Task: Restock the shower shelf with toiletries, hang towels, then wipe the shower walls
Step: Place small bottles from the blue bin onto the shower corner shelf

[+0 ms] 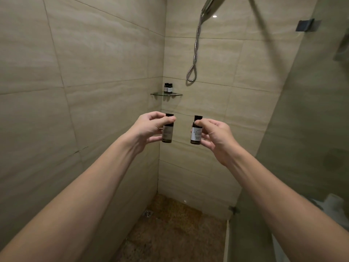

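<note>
Though apart, one dark cylindrical bottle (167, 134) between left hand (149, 128) fingers, twin bottle (196, 134) between right hand (219, 138) fingers.

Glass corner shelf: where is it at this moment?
Head view, centre: the glass corner shelf sits in the tiled corner, just below-left of the hanging shower hose, carrying two small bottles.

Shower head (208, 2): top edge, right of centre, partly cropped.
Metal hose (196, 46): hangs below it, ends in a loop mid-frame.
Glass panel (302, 129): right side, translucent, greenish.
Dark bracket (305, 25): on the panel, upper right.
Small clamp (233, 209): at the panel's lower edge.
Floor (170, 233): bottom centre, brown, mottled.
Square drain (148, 213): at the floor's left edge.
</note>
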